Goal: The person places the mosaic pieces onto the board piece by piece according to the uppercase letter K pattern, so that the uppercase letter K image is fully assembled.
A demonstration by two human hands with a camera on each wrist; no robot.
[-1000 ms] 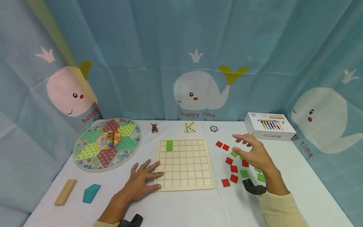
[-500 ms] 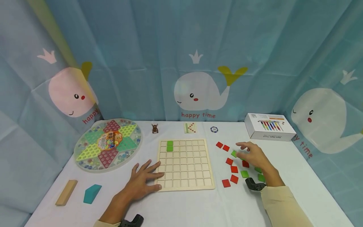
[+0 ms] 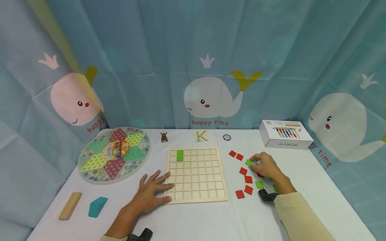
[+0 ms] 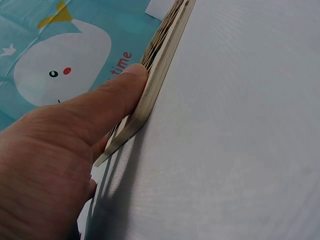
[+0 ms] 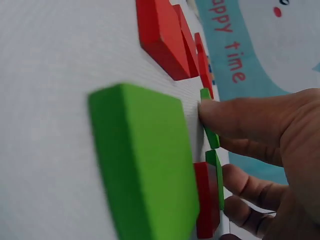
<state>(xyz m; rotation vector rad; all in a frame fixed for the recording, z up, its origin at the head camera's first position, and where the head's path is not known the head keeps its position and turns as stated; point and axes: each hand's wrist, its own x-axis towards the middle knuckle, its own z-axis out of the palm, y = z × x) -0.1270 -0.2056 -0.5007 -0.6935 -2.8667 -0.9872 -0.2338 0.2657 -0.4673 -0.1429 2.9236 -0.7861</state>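
My right hand (image 3: 266, 166) pinches a green square tile (image 3: 248, 162) between thumb and finger, right of the wooden grid board (image 3: 196, 174). It should prove light and stiff, best held by opposite edges. My left hand (image 3: 150, 194) lies spread at the board's left edge.

- Soft, even light covers the table (image 3: 211, 219) in the head view; the curtain (image 3: 144, 50) beyond the left grip (image 3: 149, 192) and right grip (image 3: 266, 165) is dimmer.
- The left wrist view is duller, with a dark shadow beneath the board (image 4: 140, 112), just beside the left grip.
- In the right wrist view, the foreground tile (image 5: 155, 165) is blurred; the green tile (image 5: 212, 137) pinched by the right grip is crisper.
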